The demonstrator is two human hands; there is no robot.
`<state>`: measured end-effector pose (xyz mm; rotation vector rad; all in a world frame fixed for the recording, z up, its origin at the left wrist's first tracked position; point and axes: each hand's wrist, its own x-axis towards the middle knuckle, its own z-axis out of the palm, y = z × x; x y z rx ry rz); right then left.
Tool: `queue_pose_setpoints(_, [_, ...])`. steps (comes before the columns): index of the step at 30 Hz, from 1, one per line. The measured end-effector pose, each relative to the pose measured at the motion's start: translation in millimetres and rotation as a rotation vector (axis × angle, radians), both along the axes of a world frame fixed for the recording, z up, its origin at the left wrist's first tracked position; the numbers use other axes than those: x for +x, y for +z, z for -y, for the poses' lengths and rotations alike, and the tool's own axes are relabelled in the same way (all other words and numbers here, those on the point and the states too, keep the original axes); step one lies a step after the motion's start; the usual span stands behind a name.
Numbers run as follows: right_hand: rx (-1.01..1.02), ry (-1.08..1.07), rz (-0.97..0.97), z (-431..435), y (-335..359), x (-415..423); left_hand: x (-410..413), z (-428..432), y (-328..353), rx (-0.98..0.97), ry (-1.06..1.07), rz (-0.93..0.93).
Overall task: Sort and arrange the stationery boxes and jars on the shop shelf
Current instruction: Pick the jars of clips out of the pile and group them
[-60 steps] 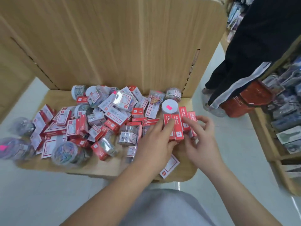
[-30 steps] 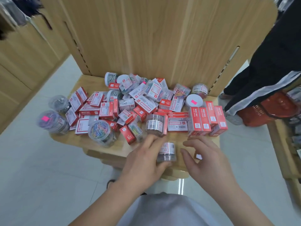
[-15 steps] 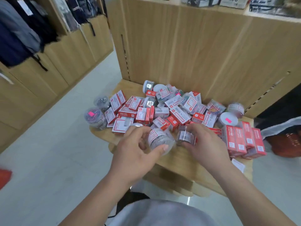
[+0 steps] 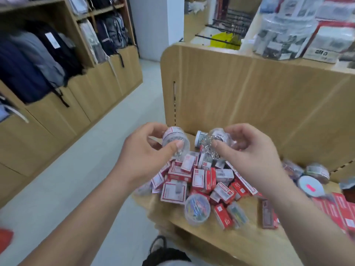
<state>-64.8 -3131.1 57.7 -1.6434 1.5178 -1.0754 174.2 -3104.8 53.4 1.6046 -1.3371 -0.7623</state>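
Above cardboard boxes (image 4: 199, 178), left hand (image 4: 142, 158) grips clear jar (image 4: 173, 140), right hand (image 4: 249, 150) grips second jar (image 4: 221, 137)

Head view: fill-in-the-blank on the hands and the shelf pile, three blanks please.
The left hand and the right hand each hold one clear ___ above the pile.
The sticker on the white lid is ___.
The boxes piled on the shelf are white and ___.
Missing: jar; pink; red.

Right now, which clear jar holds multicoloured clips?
The multicolour-clip jar, upright near the front edge of the shelf. The left-held jar and right-held jar show silver clips.
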Motion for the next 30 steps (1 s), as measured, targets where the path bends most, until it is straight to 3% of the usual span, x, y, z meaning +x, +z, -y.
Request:
queue_pose_setpoints(7, [0.097, -0.079, 0.017, 62, -17, 74, 87, 118, -30, 0.165, -0.061, -0.039])
queue_pose_setpoints(12, [0.158, -0.185, -0.002, 88, -32, 105, 93, 177, -89, 0.398, -0.202, 0.032])
queue_pose_setpoints(15, [0.211, -0.213, 0.045, 100, -43, 120, 86, 191, -109, 0.465, -0.235, -0.064])
queue_pose_setpoints(21, [0.332, -0.255, 0.082, 130, -67, 148, 100, 194, -115, 0.431, -0.290, -0.275])
queue_pose_setpoints(26, [0.333, -0.313, 0.047, 143, -78, 162, 110, 180, -103, 0.447, -0.358, -0.345])
queue_pose_setpoints(28, [0.336, -0.316, -0.011, 138, -66, 159, 110, 176, -103, 0.415, -0.362, -0.301])
queue_pose_setpoints(30, [0.299, -0.296, -0.110, 125, -52, 148, 112, 172, -103, 0.295, -0.317, -0.137])
